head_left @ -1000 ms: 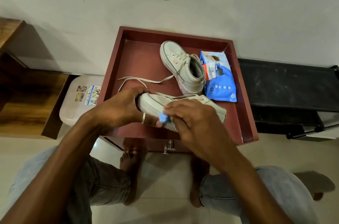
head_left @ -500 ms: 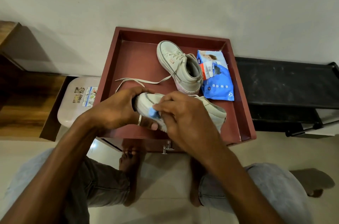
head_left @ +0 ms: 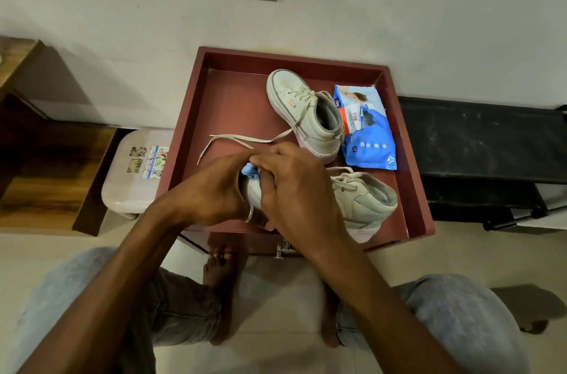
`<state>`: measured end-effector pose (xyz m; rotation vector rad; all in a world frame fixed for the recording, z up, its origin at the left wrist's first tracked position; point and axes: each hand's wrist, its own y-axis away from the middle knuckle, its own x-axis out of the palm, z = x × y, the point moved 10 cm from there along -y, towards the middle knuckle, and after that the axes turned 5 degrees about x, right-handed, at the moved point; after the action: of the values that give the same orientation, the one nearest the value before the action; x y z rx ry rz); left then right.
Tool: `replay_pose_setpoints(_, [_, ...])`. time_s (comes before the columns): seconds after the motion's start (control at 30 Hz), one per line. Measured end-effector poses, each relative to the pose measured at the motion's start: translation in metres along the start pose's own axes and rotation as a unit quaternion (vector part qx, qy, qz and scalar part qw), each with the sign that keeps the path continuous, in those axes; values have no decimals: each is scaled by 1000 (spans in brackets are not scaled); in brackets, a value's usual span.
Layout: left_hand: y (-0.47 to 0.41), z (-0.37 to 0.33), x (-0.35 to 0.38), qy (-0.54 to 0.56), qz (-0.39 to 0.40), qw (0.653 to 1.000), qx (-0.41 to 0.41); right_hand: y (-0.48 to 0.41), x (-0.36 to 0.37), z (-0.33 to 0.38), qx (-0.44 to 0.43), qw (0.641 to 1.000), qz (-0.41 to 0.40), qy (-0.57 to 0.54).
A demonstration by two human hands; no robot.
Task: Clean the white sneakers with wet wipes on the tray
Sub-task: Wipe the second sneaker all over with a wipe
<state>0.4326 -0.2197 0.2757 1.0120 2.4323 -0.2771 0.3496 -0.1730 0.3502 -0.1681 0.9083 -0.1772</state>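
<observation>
White sneaker (head_left: 365,198) over the tray (head_left: 233,103): left hand (head_left: 211,192) curls round its toe, right hand (head_left: 294,186) pinches a blue wipe (head_left: 249,170) there. Wipes pack (head_left: 368,134) lettering is too small to read.

Only thing I can sort of read is what looks like a small "72" on the blue wet wipes pack (head_left: 372,143); its barcode sticker (head_left: 352,119), brand lettering and the plastic stool's (head_left: 129,192) stickers (head_left: 148,159) are too blurry.
</observation>
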Motion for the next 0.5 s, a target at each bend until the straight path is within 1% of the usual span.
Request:
replay_pose_setpoints(0.1, [0, -5, -3, -17, 9, 1000, 15, 10, -7, -6, -32, 999, 37, 15])
replay_pose_setpoints(0.17, [0, -5, -10, -21, -3, 1000, 6, 21, -16, -18, -23, 998, 40, 31])
replay_pose_setpoints(0.27, [0, -5, -15, -25, -12, 1000, 4, 27, -23, -26, -4, 1000, 6, -3])
replay_pose_setpoints(0.37, [-2, -7, -7, -26, -4, 999, 23, 16, -15, -7, -21, 999, -21, -31])
replay_pose_setpoints(0.43, [-2, -5, -2, -19, -2, 1000, 25, 4, -6, 1, -16, 999, -34, -19])
replay_pose_setpoints(0.5, [-1, -1, 1, -4, 6, 1000, 17, -8, -2, -7, 17, 999, -43, 7])
